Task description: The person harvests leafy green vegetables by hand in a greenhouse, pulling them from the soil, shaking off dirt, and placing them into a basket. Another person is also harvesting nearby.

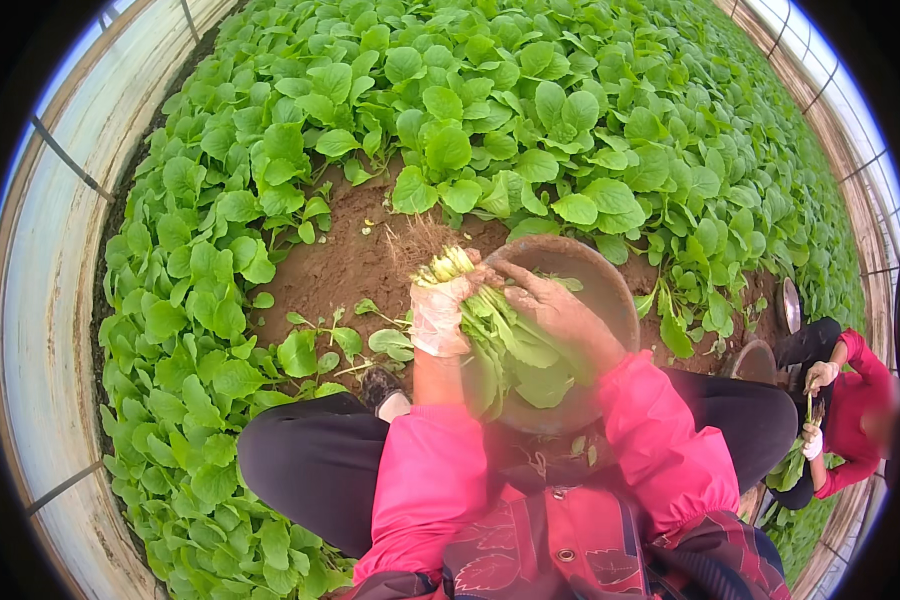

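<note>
My left hand (pixel 441 311), in a thin whitish glove, grips a bundle of leafy greens (pixel 521 341) around its pale stem bases. Thin brown roots (pixel 420 244) fan out beyond the stems, away from me. My right hand (pixel 551 304) is bare and muddy. Its fingers reach to the near side of the stems by the left fingertips; whether they pinch anything is hidden. The leaves hang back toward my lap, over a round basin (pixel 624 300) between my legs, with what looks like murky water inside.
Dense rooted greens (pixel 450 105) surround a patch of brown soil (pixel 337 262) before me. Loose plants (pixel 322 349) lie left of my hands. At right, a co-worker (pixel 855 420) in gloves holds greens, near another basin (pixel 754 362) and a metal bowl (pixel 790 306). A pale greenhouse wall (pixel 52 300) curves along the left.
</note>
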### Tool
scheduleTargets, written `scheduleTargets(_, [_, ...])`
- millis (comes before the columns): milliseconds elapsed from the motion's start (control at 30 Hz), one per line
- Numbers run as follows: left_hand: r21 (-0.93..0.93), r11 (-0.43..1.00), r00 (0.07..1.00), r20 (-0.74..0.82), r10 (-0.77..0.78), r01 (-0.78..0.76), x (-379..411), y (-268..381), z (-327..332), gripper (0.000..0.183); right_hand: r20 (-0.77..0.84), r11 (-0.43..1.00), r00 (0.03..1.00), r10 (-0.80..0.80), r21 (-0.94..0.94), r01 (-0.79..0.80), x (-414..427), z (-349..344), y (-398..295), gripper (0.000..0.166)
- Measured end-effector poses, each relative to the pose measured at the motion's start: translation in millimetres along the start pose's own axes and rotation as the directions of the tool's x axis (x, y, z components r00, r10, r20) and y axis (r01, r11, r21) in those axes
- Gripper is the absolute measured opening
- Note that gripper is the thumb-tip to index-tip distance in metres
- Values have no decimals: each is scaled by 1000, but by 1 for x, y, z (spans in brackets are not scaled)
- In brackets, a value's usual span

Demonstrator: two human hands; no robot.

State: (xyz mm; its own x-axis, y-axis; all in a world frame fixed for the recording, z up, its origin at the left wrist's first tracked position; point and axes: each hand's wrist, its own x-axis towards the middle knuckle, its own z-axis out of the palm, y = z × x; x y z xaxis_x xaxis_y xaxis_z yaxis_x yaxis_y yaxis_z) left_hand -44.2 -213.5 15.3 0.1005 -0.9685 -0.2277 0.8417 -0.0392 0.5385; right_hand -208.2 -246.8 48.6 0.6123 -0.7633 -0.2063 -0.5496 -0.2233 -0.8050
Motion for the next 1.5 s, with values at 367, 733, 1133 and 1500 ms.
scheduleTargets(367, [537,708,489,-513,705,-458,7,91,-51,36,30,999,999,-25,-40,26,108,37,25,36])
scheduleTargets(733, [621,752,354,-668,655,-220,43,65,-94,34,384,61,922,-45,-920,386,345,123,89,29])
scheduleTargets(1133, [698,704,320,-642,697,-131,47,72,-121,24,245,-196,927,285,-931,307,378,114,114,16])
scheduleTargets(1500, [491,840,624,-588,515,-230,37,82,-63,25,129,447,991,-24,-885,126,259,95,7,26])
